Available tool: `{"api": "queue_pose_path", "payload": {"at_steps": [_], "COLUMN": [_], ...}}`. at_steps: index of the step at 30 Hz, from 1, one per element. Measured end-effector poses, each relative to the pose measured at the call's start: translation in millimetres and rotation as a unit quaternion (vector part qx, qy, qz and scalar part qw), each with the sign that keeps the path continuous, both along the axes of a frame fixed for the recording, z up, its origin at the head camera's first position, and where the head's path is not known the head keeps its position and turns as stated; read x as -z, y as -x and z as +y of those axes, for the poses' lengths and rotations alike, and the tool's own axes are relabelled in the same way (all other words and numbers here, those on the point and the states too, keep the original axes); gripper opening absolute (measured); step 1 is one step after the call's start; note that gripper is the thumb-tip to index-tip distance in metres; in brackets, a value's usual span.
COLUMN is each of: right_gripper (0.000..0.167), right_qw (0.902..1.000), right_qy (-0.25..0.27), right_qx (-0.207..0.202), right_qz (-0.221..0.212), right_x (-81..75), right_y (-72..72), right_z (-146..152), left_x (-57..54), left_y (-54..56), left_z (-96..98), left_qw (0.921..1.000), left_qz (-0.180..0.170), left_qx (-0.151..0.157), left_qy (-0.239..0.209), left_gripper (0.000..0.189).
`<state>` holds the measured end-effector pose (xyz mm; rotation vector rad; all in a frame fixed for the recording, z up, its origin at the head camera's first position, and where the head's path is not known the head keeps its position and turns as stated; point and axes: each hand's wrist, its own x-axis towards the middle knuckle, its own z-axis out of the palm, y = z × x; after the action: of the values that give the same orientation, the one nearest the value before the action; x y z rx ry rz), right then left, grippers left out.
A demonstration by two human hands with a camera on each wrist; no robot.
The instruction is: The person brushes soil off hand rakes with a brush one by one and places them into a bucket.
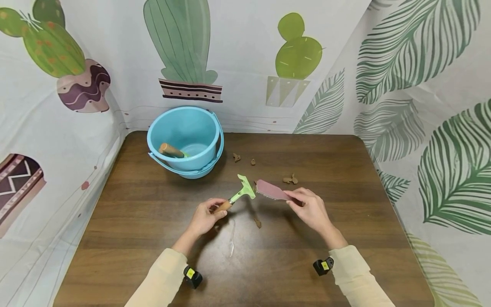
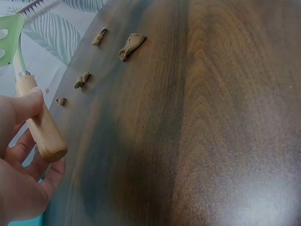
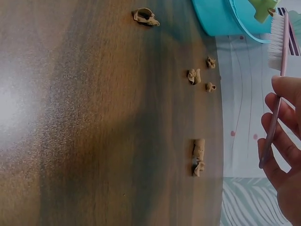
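Note:
My left hand [image 1: 206,218] grips the wooden handle of a small hand rake [image 1: 245,187], whose light green head is raised above the table. In my right hand [image 1: 311,209] a pink brush [image 1: 270,189] with white bristles is held by its thin handle, pinched between thumb and fingers. Rake head and bristles meet or nearly meet in front of me. A small brown bit [image 3: 272,11] shows on the green head by the bristles in the right wrist view. Below the tools lies a brown clump [image 1: 258,223] on the table.
A light blue bucket [image 1: 209,164] stands at the table's back left, with a wooden-handled tool [image 1: 171,150] leaning inside. More brown clumps [image 1: 290,179] lie toward the back, some beside the bucket [image 1: 236,157]. A printed cloth [image 1: 245,64] hangs behind the brown table [image 1: 153,238].

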<state>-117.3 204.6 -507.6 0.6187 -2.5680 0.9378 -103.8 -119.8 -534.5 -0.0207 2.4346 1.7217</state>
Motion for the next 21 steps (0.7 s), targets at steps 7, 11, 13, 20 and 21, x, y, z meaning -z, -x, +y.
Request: {"api": "queue_pose_path", "payload": {"at_steps": [7, 11, 13, 20, 21], "right_gripper": [0.028, 0.028, 0.028, 0.029, 0.029], "right_qw": [0.9999, 0.9998, 0.9999, 0.9999, 0.9999], "right_qy": [-0.008, -0.009, -0.007, -0.002, -0.001], "right_qx": [0.005, 0.005, 0.004, 0.001, 0.000], "right_qz": [0.014, 0.015, 0.012, 0.015, 0.017], "right_x": [3.0, 3.2, 2.7, -1.1, -1.8], "right_y": [-0.5, -1.0, -1.1, -0.9, -0.9], "right_z": [2.3, 5.1, 6.0, 3.6, 2.6], "left_x": [3.5, 3.1, 3.1, 3.7, 3.8], "left_y": [2.1, 2.1, 1.9, 1.2, 1.0], "left_z": [-1.2, -1.3, -1.3, -1.2, -1.0], "left_qw": [0.9999, 0.9999, 0.9998, 0.9998, 0.9998], "left_qz": [-0.010, -0.014, -0.016, -0.007, -0.004], "left_qx": [-0.006, -0.008, -0.009, -0.016, -0.016], "left_qy": [0.004, 0.002, 0.001, 0.002, 0.007], "left_gripper": [0.028, 0.028, 0.029, 0.029, 0.029]}}
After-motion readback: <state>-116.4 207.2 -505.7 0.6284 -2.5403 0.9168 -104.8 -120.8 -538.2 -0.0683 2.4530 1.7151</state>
